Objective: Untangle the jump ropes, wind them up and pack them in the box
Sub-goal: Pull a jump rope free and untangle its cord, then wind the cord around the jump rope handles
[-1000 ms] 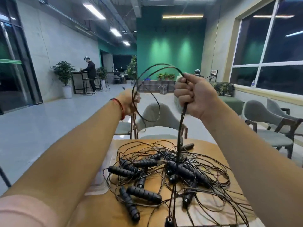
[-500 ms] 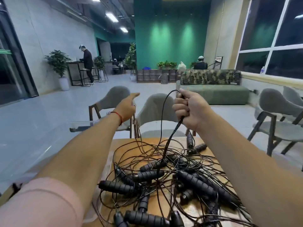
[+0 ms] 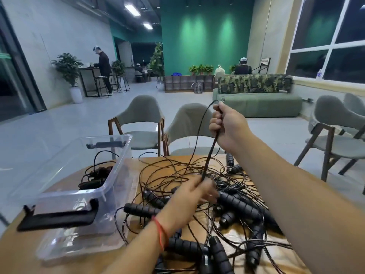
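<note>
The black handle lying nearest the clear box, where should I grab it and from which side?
Grip the handle round its ribbed middle, probably from above on the box side. It lies flat, nearly crosswise on the table, with a gap toward the box, while the tangle of ropes and the left hand crowd its other end.

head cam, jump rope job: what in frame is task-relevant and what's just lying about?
Job:
- rope cord, gripped by right hand and left hand
- tangled rope pile
- clear box, wound ropes inside

Not the job:
- grey chairs
- green sofa
- potted plant
- standing person
</note>
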`<state>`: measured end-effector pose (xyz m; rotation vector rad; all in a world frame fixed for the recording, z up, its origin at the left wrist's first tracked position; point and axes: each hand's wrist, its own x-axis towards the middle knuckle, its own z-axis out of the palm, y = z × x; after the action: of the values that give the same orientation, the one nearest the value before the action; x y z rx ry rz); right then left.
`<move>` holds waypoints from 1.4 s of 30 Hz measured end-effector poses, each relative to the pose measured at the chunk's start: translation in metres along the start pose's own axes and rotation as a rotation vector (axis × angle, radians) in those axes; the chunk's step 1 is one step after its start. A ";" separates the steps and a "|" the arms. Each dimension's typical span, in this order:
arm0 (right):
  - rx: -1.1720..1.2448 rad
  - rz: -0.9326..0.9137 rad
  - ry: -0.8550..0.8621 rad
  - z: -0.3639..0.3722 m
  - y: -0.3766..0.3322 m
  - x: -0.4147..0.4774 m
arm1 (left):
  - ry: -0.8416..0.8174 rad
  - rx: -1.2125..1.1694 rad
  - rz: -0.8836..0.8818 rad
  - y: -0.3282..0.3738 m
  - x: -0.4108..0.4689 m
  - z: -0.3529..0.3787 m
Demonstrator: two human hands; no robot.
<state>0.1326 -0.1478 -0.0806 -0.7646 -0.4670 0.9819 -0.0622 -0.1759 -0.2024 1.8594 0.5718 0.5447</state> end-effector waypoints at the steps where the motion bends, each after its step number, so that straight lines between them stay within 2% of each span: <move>1: -0.014 -0.039 0.029 0.000 0.004 0.003 | 0.052 0.087 0.017 -0.016 -0.008 0.005; 3: -0.144 -0.062 0.072 -0.006 0.016 0.005 | 0.235 0.171 -0.019 -0.041 -0.012 0.009; 5: -0.388 0.031 0.081 -0.020 0.031 -0.003 | 0.367 0.107 -0.151 -0.050 -0.005 0.004; 7: -0.597 0.157 0.048 -0.039 0.053 -0.019 | 0.423 0.007 -0.224 -0.053 0.005 -0.002; 12: -0.884 0.205 -0.068 -0.088 0.109 -0.067 | 0.362 -0.177 -0.271 -0.035 0.034 -0.018; 14: -1.056 0.167 -0.106 -0.101 0.121 -0.082 | 0.378 -0.308 -0.279 -0.024 0.052 -0.024; 17: -1.127 0.152 -0.128 -0.109 0.134 -0.105 | 0.440 -0.429 -0.238 -0.016 0.083 -0.030; 20: -1.319 0.187 -0.216 -0.107 0.149 -0.131 | 0.437 -0.425 -0.237 -0.021 0.104 -0.029; 22: -1.388 0.144 -0.242 -0.109 0.158 -0.136 | 0.388 -0.291 -0.259 -0.029 0.106 -0.025; 24: -1.309 0.077 -0.200 -0.116 0.167 -0.131 | 0.387 -0.009 -0.227 -0.038 0.092 -0.025; 26: -1.144 0.041 -0.098 -0.130 0.177 -0.122 | 0.517 0.237 -0.089 -0.049 0.063 -0.023; 28: -0.868 0.048 0.016 -0.140 0.182 -0.113 | 0.655 0.315 0.101 -0.058 0.024 -0.013; 29: -0.729 0.065 0.053 -0.141 0.181 -0.108 | 0.672 0.271 0.173 -0.060 0.005 -0.007; 31: -0.535 0.128 0.093 -0.144 0.181 -0.099 | 0.603 0.145 0.204 -0.067 -0.024 0.009; 33: -0.436 0.191 0.102 -0.145 0.182 -0.096 | 0.543 0.168 0.199 -0.076 -0.039 0.021; 36: -0.342 0.184 0.130 -0.144 0.188 -0.096 | 0.465 0.232 0.150 -0.083 -0.045 0.028; 39: -0.361 0.098 0.145 -0.139 0.186 -0.101 | 0.352 0.249 0.163 -0.087 -0.055 0.030; 42: -0.389 0.045 0.172 -0.137 0.181 -0.104 | 0.254 0.434 0.176 -0.092 -0.054 0.031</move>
<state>0.0707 -0.2275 -0.3090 -1.2041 -0.4992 0.8672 -0.0975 -0.2026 -0.3051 2.2822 0.7427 0.8323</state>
